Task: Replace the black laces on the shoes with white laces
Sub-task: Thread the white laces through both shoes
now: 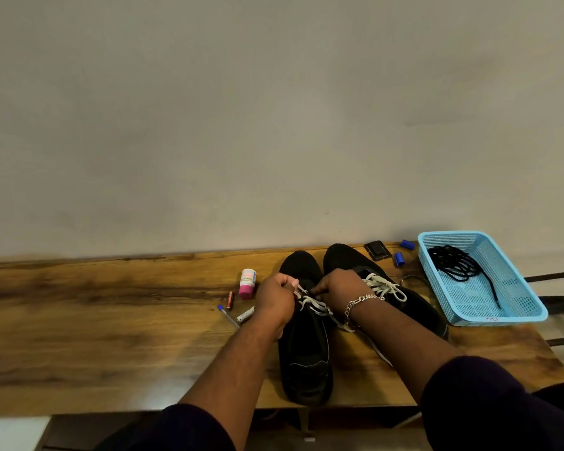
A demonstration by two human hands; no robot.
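Two black shoes stand side by side on the wooden table. The left shoe carries a white lace partly threaded through its eyelets. My left hand pinches one end of that lace above the shoe. My right hand, with a silver bracelet on its wrist, pinches the lace on the other side. The right shoe has a white lace tied in a bow. Black laces lie bundled in the light blue basket.
To the left of the shoes lie a small white bottle with a pink cap, a blue-capped pen, a battery and a white tube. A black clip and two blue caps sit behind the shoes, by the wall.
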